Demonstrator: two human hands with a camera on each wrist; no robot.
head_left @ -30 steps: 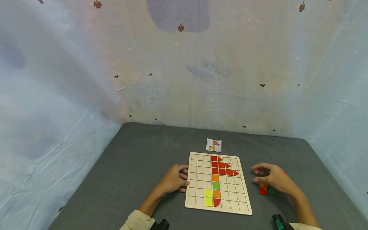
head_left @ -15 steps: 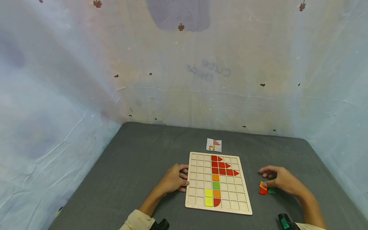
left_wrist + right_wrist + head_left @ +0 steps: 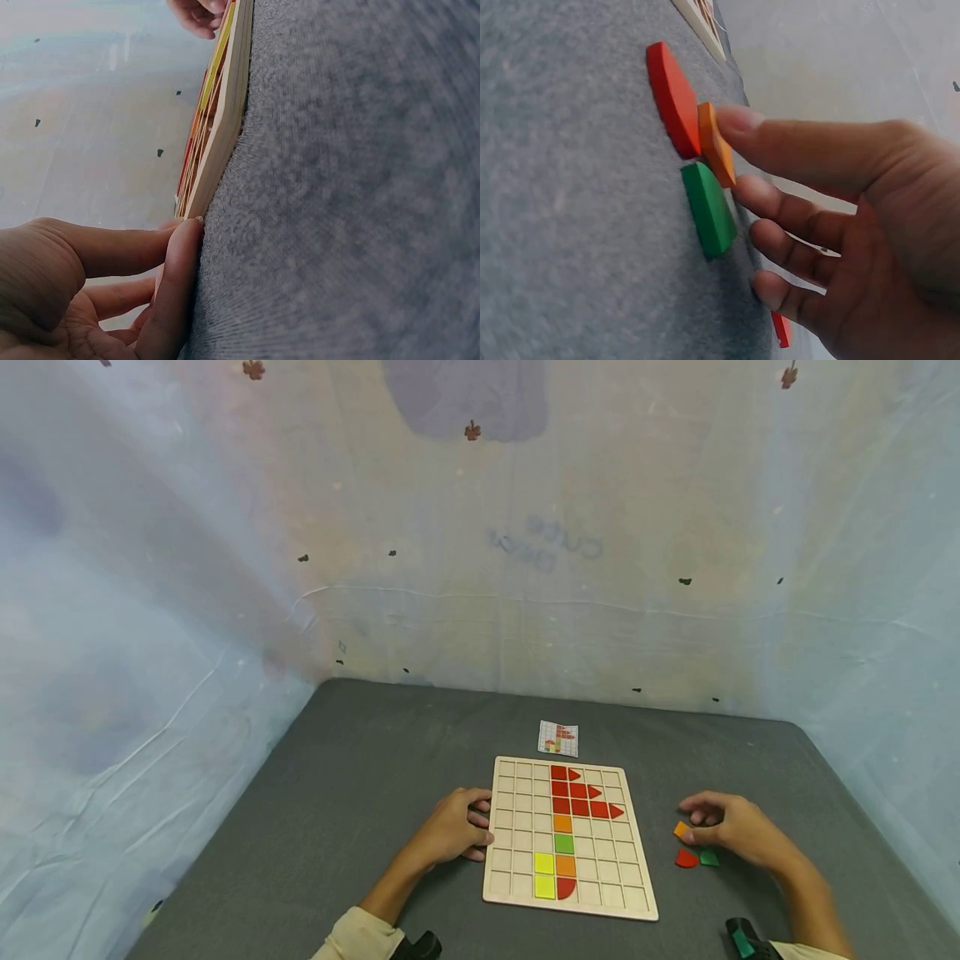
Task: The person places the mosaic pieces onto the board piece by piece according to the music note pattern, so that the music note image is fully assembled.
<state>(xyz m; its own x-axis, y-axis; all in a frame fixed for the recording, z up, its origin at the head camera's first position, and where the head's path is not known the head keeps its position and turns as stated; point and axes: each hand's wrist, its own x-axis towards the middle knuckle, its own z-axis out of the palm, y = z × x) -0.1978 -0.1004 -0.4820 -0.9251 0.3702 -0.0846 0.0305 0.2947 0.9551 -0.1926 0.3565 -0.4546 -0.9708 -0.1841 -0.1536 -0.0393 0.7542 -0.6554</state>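
A wooden grid board [image 3: 517,843] lies flat, with red, orange, green and yellow pieces set in some squares. My left hand [image 3: 450,828] rests at its left side, thumb and fingertips against the edge; the left wrist view shows them at the board's side [image 3: 225,142]. To the board's right, my right hand [image 3: 738,831] bends over loose pieces, its thumb touching an orange square piece [image 3: 714,146] and its other fingers loosely bent. Beside that lie a red rounded piece [image 3: 686,858] and a green piece [image 3: 708,857]. Another red piece [image 3: 780,328] shows partly behind the fingers in the right wrist view.
A small printed card [image 3: 558,739] with a coloured grid picture lies just beyond the board. Grey cloth [image 3: 390,752] covers the table. Pale sheeting [image 3: 585,635] hangs behind it and at both sides.
My right hand has moved right from near the board to the loose pieces. The orange piece has slid off the red one, away from me. My left hand and the board stay put.
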